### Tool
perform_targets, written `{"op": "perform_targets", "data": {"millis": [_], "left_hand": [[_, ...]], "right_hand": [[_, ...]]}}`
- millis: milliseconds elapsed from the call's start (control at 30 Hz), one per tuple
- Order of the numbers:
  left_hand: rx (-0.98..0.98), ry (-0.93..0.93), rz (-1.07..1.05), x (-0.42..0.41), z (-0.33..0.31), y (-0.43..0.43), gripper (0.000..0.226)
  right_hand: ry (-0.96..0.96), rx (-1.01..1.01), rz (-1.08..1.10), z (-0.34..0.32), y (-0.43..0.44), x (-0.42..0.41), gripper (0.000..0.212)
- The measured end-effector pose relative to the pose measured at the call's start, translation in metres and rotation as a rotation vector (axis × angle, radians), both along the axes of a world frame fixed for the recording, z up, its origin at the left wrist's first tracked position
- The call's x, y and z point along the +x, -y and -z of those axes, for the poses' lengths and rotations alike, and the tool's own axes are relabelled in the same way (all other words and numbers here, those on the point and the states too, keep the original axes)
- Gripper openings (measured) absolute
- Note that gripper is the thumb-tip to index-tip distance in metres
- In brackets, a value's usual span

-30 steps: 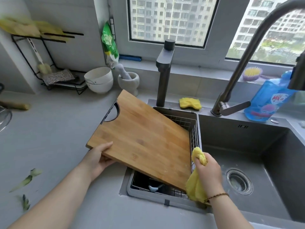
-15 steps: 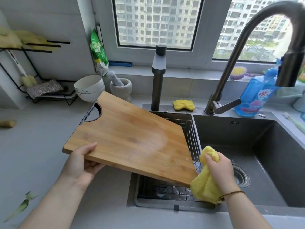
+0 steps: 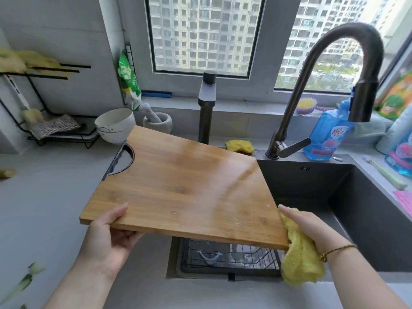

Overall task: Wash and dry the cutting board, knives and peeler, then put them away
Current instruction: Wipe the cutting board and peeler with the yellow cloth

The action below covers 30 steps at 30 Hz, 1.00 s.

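Note:
A bamboo cutting board [image 3: 185, 184] with a cut-out handle at its far left hangs nearly level above the wire basket [image 3: 231, 257] in the sink's left part. My left hand [image 3: 109, 233] grips its near left corner, thumb on top and fingers below. My right hand [image 3: 312, 226] holds a yellow cloth [image 3: 298, 262] against the board's right edge. Under the board, a pale blue handle [image 3: 208, 256] lies in the basket; what it belongs to is hidden.
The dark sink basin [image 3: 334, 197] lies to the right, with the tall curved faucet [image 3: 330, 81] above it. A blue detergent bottle [image 3: 327, 134], white bowls [image 3: 114, 124], a mortar [image 3: 159, 122] and a yellow sponge [image 3: 239, 146] stand behind. Green peel scraps [image 3: 24, 279] lie on the left counter.
The board has been lifted off the basket and levelled out, shifting toward me. My right hand with the cloth moved from beside the board's corner to its right edge.

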<state>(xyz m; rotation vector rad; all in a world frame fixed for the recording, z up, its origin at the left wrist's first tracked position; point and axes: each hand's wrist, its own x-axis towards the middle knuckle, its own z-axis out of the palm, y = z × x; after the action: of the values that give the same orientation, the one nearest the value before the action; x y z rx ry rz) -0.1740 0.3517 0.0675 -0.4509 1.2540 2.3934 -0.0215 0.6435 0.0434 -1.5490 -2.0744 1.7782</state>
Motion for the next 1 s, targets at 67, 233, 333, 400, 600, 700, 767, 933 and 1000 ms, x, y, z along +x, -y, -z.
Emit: {"op": "perform_targets", "data": {"millis": [67,233,333,400,600,700,767,933,1000], "left_hand": [[-0.001,0.027,0.013,0.007,0.005,-0.008,0.009],[0.032,0.105,0.055,0.026,0.020,-0.030,0.010],[0.040,0.126,0.074,0.032,0.029,-0.040,0.011],[0.052,0.143,0.083,0.033,0.037,-0.043,0.010],[0.044,0.173,0.103,0.017,0.053,-0.054,0.008],[0.029,0.158,0.124,0.004,0.054,-0.062,0.007],[0.003,0.140,0.138,-0.004,0.054,-0.066,0.006],[-0.319,0.162,0.338,-0.024,0.056,-0.060,0.003],[-0.414,0.192,0.404,-0.028,0.056,-0.055,0.009]], "right_hand": [[-0.021,0.015,-0.006,-0.001,-0.003,0.014,0.026],[0.030,0.132,0.028,0.008,-0.023,0.036,0.016],[0.062,0.150,0.041,0.016,-0.029,0.043,0.016],[0.054,0.149,0.052,0.022,-0.032,0.045,0.013],[0.023,0.148,0.075,0.027,-0.042,0.031,0.010],[0.005,0.122,0.098,0.030,-0.047,0.017,0.012],[-0.002,0.105,0.120,0.033,-0.050,0.010,0.016],[-0.015,0.054,0.131,0.035,-0.057,-0.002,0.017],[-0.013,0.044,0.125,0.036,-0.058,-0.006,0.015]]}}
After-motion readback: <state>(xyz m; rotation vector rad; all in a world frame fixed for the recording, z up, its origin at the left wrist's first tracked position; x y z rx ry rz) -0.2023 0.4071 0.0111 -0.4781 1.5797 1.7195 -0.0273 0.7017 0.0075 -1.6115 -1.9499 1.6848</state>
